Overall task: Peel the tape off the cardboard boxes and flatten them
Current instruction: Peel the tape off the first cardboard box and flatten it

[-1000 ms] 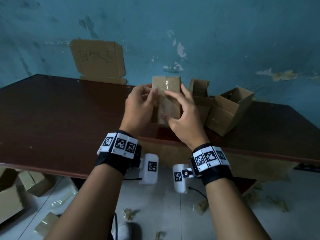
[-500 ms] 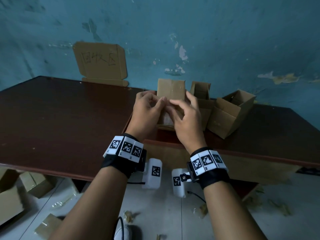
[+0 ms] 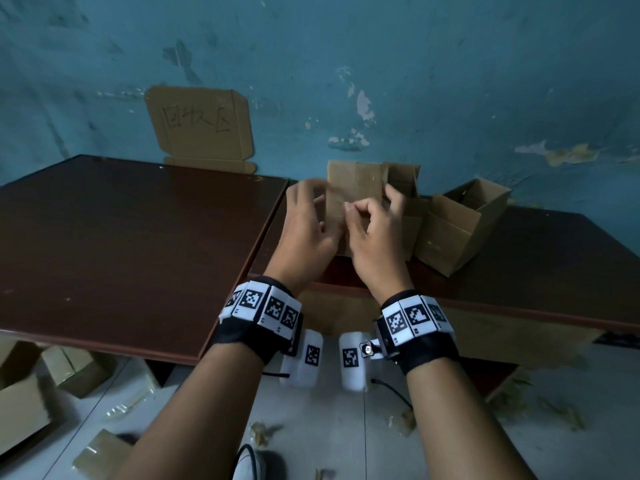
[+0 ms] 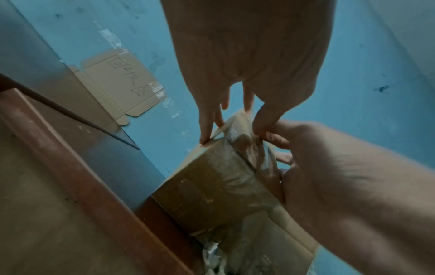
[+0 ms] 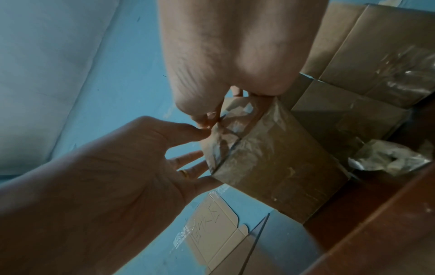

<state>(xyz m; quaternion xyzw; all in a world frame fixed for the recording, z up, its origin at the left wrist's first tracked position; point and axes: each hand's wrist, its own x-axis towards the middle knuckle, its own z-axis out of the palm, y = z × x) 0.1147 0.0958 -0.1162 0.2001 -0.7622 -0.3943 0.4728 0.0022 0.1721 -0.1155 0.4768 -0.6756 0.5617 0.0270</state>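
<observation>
Two hands on one taped box (image 3: 353,188), held upright over the table (image 3: 121,237) near its far edge. Left hand (image 3: 308,230) spread, fingertips steadying the box's left side. Right hand (image 3: 375,233) pinching loosened tape (image 5: 231,119) at the top corner. Open boxes (image 3: 460,223) just right.

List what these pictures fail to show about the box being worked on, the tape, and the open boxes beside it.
- Front of the held box: head view, both hands cover it.
- How much tape is lifted: both wrist views, fingertips cover its edge; it is clear and glary.
- Left hand fingers: head view, motion blur.
- Inside of the open box: head view, its own walls hide it.
- Writing on the cardboard sign: too faint to read.
</observation>
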